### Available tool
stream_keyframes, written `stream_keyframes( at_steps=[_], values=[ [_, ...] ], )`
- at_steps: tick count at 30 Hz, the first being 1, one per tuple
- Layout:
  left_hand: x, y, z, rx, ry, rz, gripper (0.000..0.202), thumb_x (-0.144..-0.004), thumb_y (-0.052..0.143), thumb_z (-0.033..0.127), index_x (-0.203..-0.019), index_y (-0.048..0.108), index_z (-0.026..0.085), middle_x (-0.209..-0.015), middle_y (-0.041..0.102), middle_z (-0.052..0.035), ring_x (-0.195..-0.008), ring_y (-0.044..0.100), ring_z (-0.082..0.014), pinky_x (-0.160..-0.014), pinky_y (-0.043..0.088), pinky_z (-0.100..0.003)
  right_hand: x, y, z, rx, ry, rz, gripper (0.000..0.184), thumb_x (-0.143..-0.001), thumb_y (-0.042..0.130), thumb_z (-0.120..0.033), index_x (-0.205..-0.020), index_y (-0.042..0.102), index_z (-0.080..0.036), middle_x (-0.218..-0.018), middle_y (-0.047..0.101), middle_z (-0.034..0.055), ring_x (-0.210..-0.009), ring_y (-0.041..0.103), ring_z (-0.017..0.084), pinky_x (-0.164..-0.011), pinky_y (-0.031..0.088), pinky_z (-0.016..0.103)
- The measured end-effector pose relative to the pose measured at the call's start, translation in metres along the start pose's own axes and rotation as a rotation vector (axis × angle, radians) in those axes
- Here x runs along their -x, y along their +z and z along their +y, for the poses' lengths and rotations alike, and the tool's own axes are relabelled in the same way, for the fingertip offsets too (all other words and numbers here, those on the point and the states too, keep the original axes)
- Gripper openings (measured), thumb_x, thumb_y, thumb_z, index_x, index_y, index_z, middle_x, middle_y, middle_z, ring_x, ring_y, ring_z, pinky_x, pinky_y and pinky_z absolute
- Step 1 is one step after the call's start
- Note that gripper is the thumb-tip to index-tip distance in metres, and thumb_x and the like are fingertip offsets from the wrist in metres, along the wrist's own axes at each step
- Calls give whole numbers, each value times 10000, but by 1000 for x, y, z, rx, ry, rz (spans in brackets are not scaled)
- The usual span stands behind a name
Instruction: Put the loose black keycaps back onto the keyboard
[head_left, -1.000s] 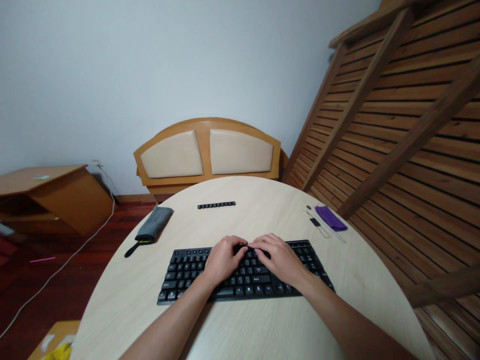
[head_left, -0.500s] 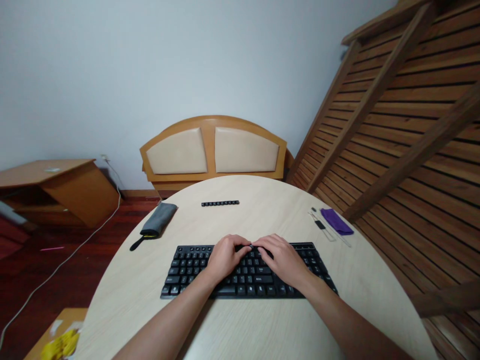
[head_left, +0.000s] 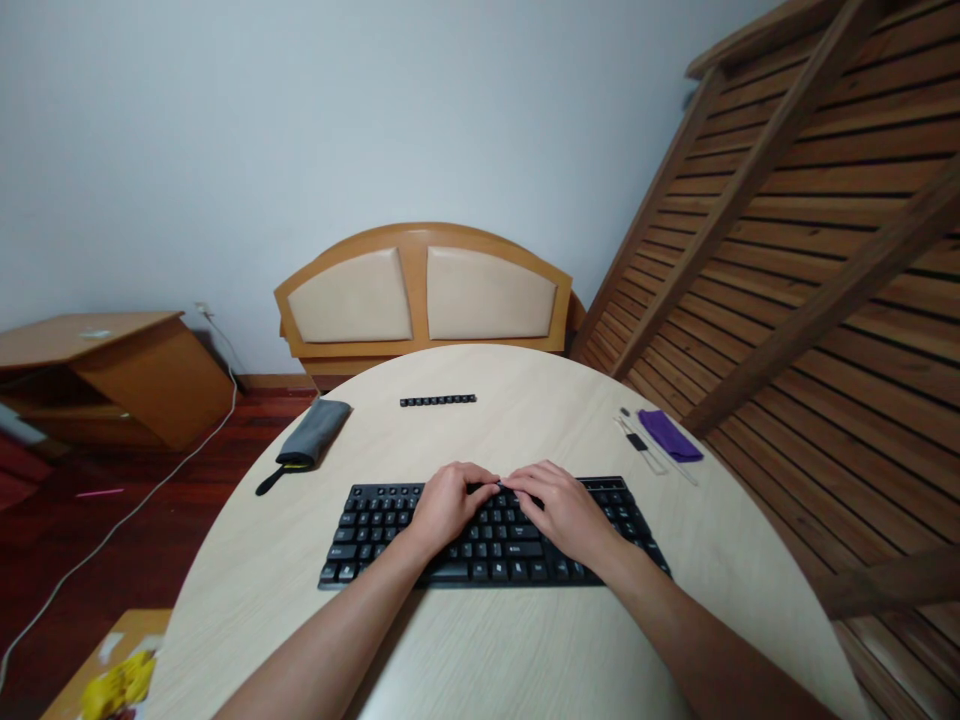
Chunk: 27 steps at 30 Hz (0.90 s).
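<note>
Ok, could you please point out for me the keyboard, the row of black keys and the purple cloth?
Keyboard (head_left: 495, 534): head view, on its keys between the two hands.
Row of black keys (head_left: 438, 400): head view, at its middle.
Purple cloth (head_left: 670, 436): head view, on the middle of its upper face.

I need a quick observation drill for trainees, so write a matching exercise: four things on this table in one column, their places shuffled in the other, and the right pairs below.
Things
1. black keyboard
2. row of black keycaps
3. grey fabric item
4. purple cloth

Places
A. near the left edge of the table
B. beside a thin wire tool, toward the right edge
C. beneath the left hand and the right hand
D. beyond the hands, toward the far edge

Right pairs: 1-C, 2-D, 3-A, 4-B
</note>
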<state>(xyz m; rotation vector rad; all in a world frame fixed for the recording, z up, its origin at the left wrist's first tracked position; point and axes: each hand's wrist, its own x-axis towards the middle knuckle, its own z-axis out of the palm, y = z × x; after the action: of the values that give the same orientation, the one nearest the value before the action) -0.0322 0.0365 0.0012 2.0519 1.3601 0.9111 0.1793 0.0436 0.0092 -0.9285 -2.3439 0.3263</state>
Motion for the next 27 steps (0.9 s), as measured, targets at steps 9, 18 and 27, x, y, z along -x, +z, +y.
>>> stream_keyframes(
  at_steps=[9,18,27],
  values=[
    [-1,-1,3,-51,51,-7,165,-911,626,240,-975,778,241,-985,764,-13,-938,688,-193,-899,502,-303,1,1,1,10,4,-5,284,-911,555,-116,-1109,713,-242,-1046,712,43,-998,602,215,-890,498,396],
    [0,-2,5,-49,-18,-20,193,-916,605,289,-1003,765,226,-1029,759,-20,-984,687,-203,-921,501,-311,0,0,-1,13,4,11,278,-920,545,-116,-1106,709,-243,-1047,715,43,-997,608,208,-889,499,392],
    [-42,-30,-8,-450,63,-20,272,-966,506,331,-1042,734,202,-1096,726,-55,-1044,653,-219,-943,496,-315,1,1,0,11,-3,30,278,-942,524,-136,-1116,707,-253,-1036,713,43,-989,618,202,-891,503,385]
  ],
)
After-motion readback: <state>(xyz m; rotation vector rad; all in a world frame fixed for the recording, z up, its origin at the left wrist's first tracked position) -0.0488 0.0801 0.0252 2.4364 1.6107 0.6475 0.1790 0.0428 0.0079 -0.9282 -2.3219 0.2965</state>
